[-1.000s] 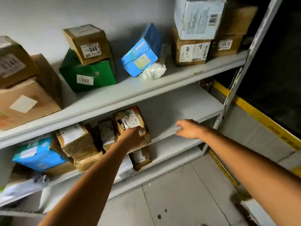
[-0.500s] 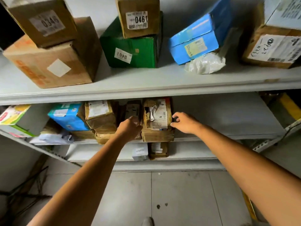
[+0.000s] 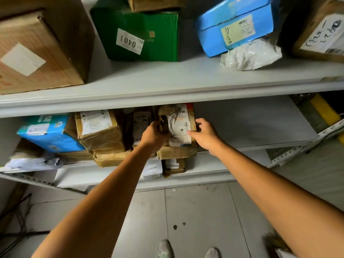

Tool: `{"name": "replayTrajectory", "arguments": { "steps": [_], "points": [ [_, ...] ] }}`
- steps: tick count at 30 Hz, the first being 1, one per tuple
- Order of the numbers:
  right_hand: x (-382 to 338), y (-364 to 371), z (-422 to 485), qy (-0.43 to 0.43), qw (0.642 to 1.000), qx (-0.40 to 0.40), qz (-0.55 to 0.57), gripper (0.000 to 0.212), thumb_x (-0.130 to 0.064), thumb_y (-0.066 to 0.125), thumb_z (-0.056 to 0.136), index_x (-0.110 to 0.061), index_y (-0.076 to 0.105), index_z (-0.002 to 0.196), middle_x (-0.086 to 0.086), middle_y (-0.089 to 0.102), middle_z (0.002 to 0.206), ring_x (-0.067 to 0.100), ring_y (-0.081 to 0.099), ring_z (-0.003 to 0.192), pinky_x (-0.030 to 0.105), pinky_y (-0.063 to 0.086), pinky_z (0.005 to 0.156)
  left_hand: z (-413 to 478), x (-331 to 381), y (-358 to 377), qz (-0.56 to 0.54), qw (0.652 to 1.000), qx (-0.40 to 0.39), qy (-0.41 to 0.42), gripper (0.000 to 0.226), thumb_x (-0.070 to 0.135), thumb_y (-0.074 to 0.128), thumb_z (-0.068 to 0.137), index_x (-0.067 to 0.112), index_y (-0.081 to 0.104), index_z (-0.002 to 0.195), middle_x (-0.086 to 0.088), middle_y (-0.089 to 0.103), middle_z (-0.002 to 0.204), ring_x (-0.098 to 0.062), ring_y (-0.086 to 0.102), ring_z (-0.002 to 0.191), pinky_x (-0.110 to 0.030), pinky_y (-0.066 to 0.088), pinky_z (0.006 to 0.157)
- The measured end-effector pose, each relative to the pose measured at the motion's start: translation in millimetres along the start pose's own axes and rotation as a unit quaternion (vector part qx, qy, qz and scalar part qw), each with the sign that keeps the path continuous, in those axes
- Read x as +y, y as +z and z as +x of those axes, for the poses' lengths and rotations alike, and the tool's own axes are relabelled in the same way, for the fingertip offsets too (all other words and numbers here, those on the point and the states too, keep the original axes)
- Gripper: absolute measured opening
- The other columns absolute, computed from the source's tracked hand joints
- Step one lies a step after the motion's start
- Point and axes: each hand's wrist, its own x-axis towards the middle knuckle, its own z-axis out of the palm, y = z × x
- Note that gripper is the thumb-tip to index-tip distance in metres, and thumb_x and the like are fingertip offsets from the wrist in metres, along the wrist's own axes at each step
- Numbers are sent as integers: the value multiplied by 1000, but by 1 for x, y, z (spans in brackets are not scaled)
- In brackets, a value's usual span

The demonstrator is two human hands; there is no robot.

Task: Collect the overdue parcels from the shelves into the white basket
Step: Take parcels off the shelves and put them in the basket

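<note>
Head camera looks down on a grey metal shelving unit [image 3: 167, 86] with three boards in view. On the top board stand a large brown cardboard carton [image 3: 37, 53] at the left, a green cardboard box [image 3: 158, 38] labelled 0401 in the middle, and a blue cardboard box [image 3: 236, 28] leaning to the right, its lower corner touching a crumpled white plastic bag [image 3: 251, 56]. On the middle board, a taped brown cardboard parcel [image 3: 176, 153] with torn white labels sits at the front edge, just beside other brown parcels and well apart from a blue-and-white box [image 3: 48, 135] at the left. The left hand [image 3: 154, 135] curls its fingers round the parcel's upper left edge. The right hand [image 3: 204, 135] clasps its right side, thumb lying on the label.
</note>
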Motion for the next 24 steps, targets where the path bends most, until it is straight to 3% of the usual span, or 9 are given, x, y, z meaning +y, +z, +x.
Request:
{"name": "replayTrajectory", "arguments": {
  "steps": [3,5,7,8,12,16,19,24],
  "points": [
    [0,-1,-13,-13,1000,16,22,56,-10,74,84,-12,47,133,6,61,122,22,60,108,40,52,95,-4,-5,-1,-55,999,1,1,74,13,86,73,14,50,137,-3,67,113,-24,66,102,-45,56,92],
    [-1,-6,-26,-20,999,16,29,55,-8,72,85,-12,46,133,2,58,116,16,58,104,26,54,82,-13,-6,-3,-101,995,-11,2,76,7,85,73,14,48,139,0,65,106,-23,67,99,-44,59,88],
    [-2,-13,-41,-28,999,14,24,53,-6,71,87,-11,46,134,-3,52,111,11,52,101,12,43,68,-26,-6,-5,-133,991,-31,4,77,1,82,75,13,45,142,3,61,102,-20,66,96,-38,61,83],
    [-1,-16,-46,-29,999,12,23,53,-6,71,87,-10,46,134,-4,50,110,10,49,101,11,40,66,-32,-5,-6,-139,989,-41,6,79,0,81,77,14,43,144,3,61,103,-19,66,96,-36,61,82],
    [-3,-29,-76,-45,998,4,32,55,-7,72,87,-10,46,135,-3,49,111,10,48,103,24,41,82,-71,1,-10,-147,988,-41,19,83,3,78,80,20,37,150,5,57,105,-19,65,95,-30,58,73],
    [-6,-37,-104,-72,996,-32,32,60,-11,73,86,-14,44,137,5,55,130,14,53,109,28,47,87,-112,3,-15,-176,984,-9,22,80,3,80,78,22,43,147,-4,59,114,-22,68,98,-43,60,85],
    [-5,-43,-130,-111,993,-39,28,62,-12,72,87,-12,44,142,8,53,140,18,53,121,30,46,98,-147,3,-11,-198,979,28,25,79,4,82,76,20,46,144,-8,59,119,-27,67,104,-45,59,89],
    [8,-64,-180,-167,983,-72,18,61,-13,72,87,-9,47,143,9,56,139,18,51,126,26,43,97,-215,5,4,-232,969,79,12,76,-2,79,78,20,46,143,-9,61,114,-18,66,95,-29,60,77]
  ]
}}
